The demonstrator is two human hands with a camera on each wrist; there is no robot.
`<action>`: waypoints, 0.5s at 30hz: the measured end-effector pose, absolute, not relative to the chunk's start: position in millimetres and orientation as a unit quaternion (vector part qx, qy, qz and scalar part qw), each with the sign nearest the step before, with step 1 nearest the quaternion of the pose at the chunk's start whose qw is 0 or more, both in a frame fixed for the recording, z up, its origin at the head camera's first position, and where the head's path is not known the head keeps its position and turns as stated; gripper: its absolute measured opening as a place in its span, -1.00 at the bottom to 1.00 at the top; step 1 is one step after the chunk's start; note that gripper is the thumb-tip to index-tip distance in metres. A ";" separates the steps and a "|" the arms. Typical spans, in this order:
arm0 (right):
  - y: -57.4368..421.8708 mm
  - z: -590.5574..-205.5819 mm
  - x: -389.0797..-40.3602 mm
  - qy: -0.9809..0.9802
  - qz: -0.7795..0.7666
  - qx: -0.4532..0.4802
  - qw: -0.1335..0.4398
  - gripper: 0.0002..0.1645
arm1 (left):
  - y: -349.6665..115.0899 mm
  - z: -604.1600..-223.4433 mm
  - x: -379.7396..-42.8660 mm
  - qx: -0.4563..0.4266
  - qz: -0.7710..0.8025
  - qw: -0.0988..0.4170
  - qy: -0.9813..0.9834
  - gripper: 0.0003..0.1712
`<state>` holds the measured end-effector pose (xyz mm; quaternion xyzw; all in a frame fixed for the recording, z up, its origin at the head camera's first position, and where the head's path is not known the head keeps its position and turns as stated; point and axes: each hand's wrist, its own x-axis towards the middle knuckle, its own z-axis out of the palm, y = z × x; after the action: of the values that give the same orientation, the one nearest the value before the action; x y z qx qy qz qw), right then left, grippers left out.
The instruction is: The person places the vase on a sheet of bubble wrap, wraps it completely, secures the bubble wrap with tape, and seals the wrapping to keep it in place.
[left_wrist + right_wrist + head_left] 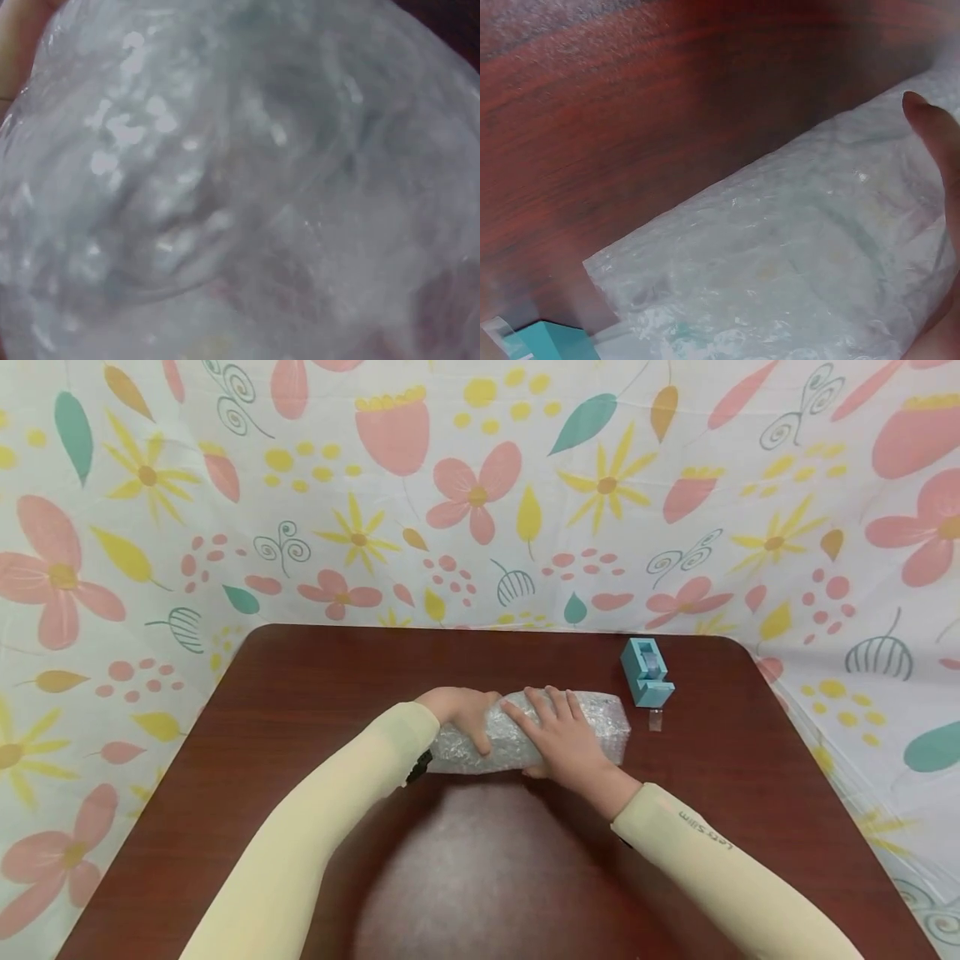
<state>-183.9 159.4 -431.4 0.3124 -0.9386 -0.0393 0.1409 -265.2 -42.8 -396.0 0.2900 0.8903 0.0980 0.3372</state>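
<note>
Left hand point(462, 712) and right hand point(567, 743) grasp the elongated, clear bubble-wrap bundle point(508, 748) on the dark reddish-brown bench point(315, 685); uneven grip pressure could let it unroll.

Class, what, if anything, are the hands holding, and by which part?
A bubble-wrapped bundle: the left hand holds its left end; the right hand rests on its middle.

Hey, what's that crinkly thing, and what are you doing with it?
A person has both hands on a bundle of clear bubble wrap on the table. The left hand holds its left part, and the right hand rests over its top, fingers spread. What's inside isn't clear. A blue tape dispenser stands past the right end, untouched.
</note>
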 end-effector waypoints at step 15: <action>164.3 -421.9 -205.1 -0.931 0.024 0.353 0.092 0.25 | -50.0 -399.3 -282.6 0.247 0.244 0.457 0.819 0.09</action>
<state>-205.1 164.3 -421.9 0.3531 -0.9307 0.0238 0.0925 -282.6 -50.0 -399.3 0.2467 0.8188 0.2441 0.4573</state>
